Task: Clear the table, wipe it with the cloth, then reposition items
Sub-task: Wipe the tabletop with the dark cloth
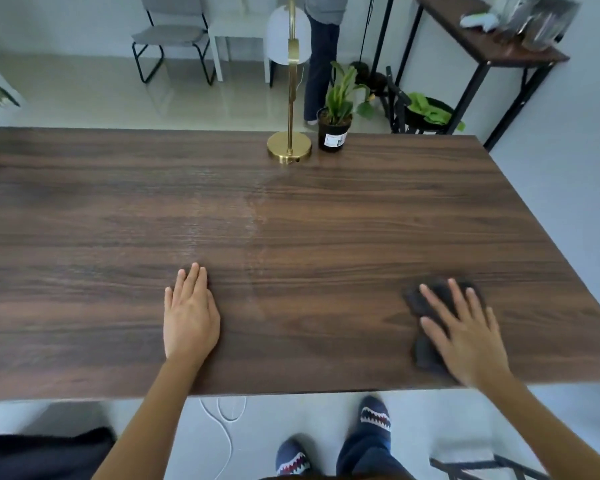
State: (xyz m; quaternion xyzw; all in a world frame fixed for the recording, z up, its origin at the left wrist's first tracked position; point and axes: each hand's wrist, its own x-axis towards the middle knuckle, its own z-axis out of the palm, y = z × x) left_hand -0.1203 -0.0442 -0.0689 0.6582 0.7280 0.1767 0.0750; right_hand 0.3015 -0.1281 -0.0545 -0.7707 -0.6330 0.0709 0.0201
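One cloth [430, 299] under right hand [465, 337]; one lamp [289, 148]; one potted plant [335, 133].

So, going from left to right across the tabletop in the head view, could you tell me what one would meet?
Left hand flat on the wooden table → gold lamp base at the far edge → potted plant → right hand pressing the dark cloth.

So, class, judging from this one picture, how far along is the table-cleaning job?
Mostly cleared: the table holds only the gold lamp and potted plant at its far edge. Wiping is in hand: the right hand presses flat on the dark cloth, the left hand rests flat, and a faint streak marks the middle. Left: finishing the wipe, possibly under the lamp and plant, then repositioning items.
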